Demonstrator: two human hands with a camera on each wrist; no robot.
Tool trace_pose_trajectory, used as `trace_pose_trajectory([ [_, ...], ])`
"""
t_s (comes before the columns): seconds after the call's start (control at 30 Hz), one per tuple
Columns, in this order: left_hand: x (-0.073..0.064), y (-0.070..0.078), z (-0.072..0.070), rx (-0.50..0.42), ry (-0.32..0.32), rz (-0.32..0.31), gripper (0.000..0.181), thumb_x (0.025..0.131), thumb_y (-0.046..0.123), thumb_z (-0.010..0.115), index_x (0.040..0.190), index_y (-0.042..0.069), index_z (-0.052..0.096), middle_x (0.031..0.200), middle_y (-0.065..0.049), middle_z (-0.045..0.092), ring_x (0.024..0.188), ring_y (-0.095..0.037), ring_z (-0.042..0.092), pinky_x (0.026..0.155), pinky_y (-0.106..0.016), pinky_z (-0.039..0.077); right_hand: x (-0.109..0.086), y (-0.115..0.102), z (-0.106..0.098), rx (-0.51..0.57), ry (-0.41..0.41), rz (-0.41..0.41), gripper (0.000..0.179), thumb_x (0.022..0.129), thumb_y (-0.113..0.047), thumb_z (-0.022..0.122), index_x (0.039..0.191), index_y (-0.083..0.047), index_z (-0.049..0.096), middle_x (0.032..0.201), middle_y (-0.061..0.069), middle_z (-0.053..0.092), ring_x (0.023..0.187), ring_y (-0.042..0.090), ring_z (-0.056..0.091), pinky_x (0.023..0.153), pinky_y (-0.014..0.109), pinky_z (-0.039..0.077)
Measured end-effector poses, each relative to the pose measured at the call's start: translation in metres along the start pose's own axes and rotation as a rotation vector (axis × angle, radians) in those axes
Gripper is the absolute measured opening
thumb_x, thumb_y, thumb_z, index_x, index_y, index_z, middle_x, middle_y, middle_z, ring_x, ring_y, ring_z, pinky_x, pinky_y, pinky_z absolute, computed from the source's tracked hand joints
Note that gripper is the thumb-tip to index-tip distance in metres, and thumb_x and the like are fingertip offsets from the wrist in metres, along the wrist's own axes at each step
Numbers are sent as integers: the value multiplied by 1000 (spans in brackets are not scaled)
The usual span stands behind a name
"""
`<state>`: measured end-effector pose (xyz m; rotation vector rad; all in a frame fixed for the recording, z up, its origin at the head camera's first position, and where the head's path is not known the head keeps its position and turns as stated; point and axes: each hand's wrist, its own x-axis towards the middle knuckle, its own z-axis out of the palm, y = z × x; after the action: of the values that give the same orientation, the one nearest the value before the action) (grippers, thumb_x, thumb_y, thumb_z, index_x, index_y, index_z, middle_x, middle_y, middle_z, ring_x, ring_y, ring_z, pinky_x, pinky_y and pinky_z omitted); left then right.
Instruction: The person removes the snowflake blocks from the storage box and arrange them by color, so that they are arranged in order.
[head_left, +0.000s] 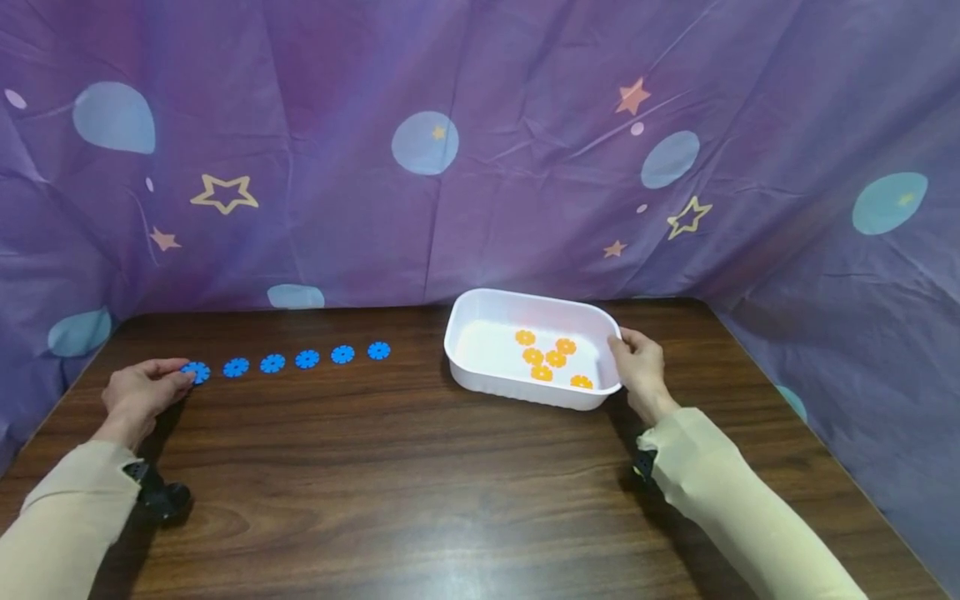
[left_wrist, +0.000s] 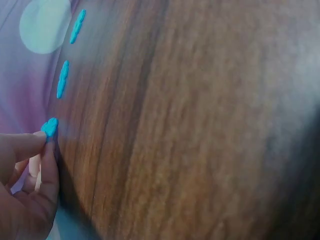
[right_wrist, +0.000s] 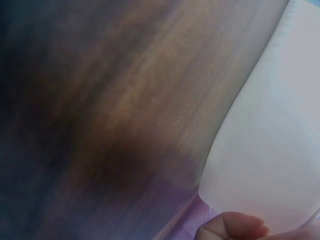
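At the left end of a row of blue notched plastic discs, my left hand (head_left: pixel 146 392) pinches one blue disc (head_left: pixel 198 372) between thumb and fingertip. In the left wrist view this disc (left_wrist: pixel 49 128) is tilted at the fingertips, close over the table. Several more blue discs (head_left: pixel 307 359) lie flat in a line to its right. My right hand (head_left: pixel 640 367) grips the right end of a white plastic tray (head_left: pixel 517 391), fingers at its rim. Inside the tray lie several orange notched discs (head_left: pixel 555 358). The right wrist view shows curled fingers (right_wrist: pixel 232 226) against the tray's white wall (right_wrist: pixel 260 165).
The brown wood-grain table (head_left: pixel 420 483) reaches back to a purple curtain (head_left: pixel 360 233) printed with stars and balloons, which also hangs along the right side. Dark wrist cameras (head_left: pixel 161 493) sit at both cuffs.
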<state>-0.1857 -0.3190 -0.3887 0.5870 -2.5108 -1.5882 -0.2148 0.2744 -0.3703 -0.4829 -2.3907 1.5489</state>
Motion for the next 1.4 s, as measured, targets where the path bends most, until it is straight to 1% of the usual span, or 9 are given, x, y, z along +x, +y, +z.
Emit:
trace_pose_trajectory([
  [0.07, 0, 1, 1, 150, 45, 18, 19, 88, 17, 62, 95, 1, 70, 71, 3, 69, 103, -19, 57, 95, -27, 38, 0, 0, 0, -1, 0, 4, 40, 96, -13, 46, 130, 6, 50, 118, 23, 57, 99, 26, 55, 68, 12, 48],
  [0.2, -2, 3, 1, 313, 69, 13, 42, 89, 23, 60, 119, -6, 56, 126, -31, 51, 119, -51, 29, 97, -55, 25, -1, 0, 0, -2, 0, 8, 40, 96, -13, 46, 131, 6, 50, 118, 23, 56, 101, 27, 55, 69, 14, 49],
  [0.63, -3, 10, 3, 343, 56, -49, 42, 91, 22, 57, 122, -7, 53, 133, -31, 43, 124, -50, 26, 102, -57, 21, 1, -3, 0, 18, -7, 23, 40, 96, -14, 45, 131, 6, 49, 120, 22, 56, 103, 27, 55, 76, 19, 51],
  [1.0, -5, 5, 3, 347, 53, 2, 44, 90, 24, 58, 121, -7, 53, 131, -31, 45, 122, -52, 28, 101, -57, 23, 1, 0, 0, 12, 6, 8, 39, 96, -14, 47, 129, 6, 52, 111, 19, 57, 91, 20, 55, 65, 11, 47],
  [1.07, -7, 7, 4, 309, 67, -24, 47, 90, 26, 58, 123, -7, 52, 122, -27, 55, 124, -50, 28, 103, -56, 22, 1, 0, 0, 9, 6, 8, 39, 96, -14, 47, 129, 6, 52, 112, 19, 57, 91, 19, 55, 65, 10, 46],
  [1.13, -6, 10, 7, 280, 88, -31, 49, 90, 27, 59, 124, -6, 53, 93, -10, 69, 115, -39, 43, 97, -46, 32, 1, 0, 0, 11, 4, 9, 39, 96, -14, 47, 129, 6, 51, 113, 20, 57, 91, 19, 55, 64, 9, 45],
  [1.23, -7, 17, 16, 209, 117, 5, 48, 89, 27, 60, 123, -5, 55, 58, 27, 51, 82, -7, 55, 79, -25, 39, 1, 0, 0, 10, -1, 15, 39, 97, -14, 46, 130, 6, 51, 114, 20, 57, 91, 18, 54, 63, 8, 45],
  [1.3, -7, 24, 26, 158, 100, 53, 47, 89, 26, 61, 124, -5, 55, 56, 37, 40, 62, 10, 44, 61, -13, 37, 1, 0, 0, 8, 0, 15, 39, 97, -14, 46, 130, 6, 51, 113, 20, 57, 89, 16, 54, 63, 8, 44],
  [1.4, -11, 40, 44, 72, 8, 123, 49, 90, 25, 62, 126, -7, 52, 61, 35, 45, 59, 14, 47, 53, -11, 42, 1, 0, 0, 8, 2, 13, 39, 97, -13, 47, 130, 6, 51, 113, 20, 57, 86, 13, 53, 63, 8, 44],
])
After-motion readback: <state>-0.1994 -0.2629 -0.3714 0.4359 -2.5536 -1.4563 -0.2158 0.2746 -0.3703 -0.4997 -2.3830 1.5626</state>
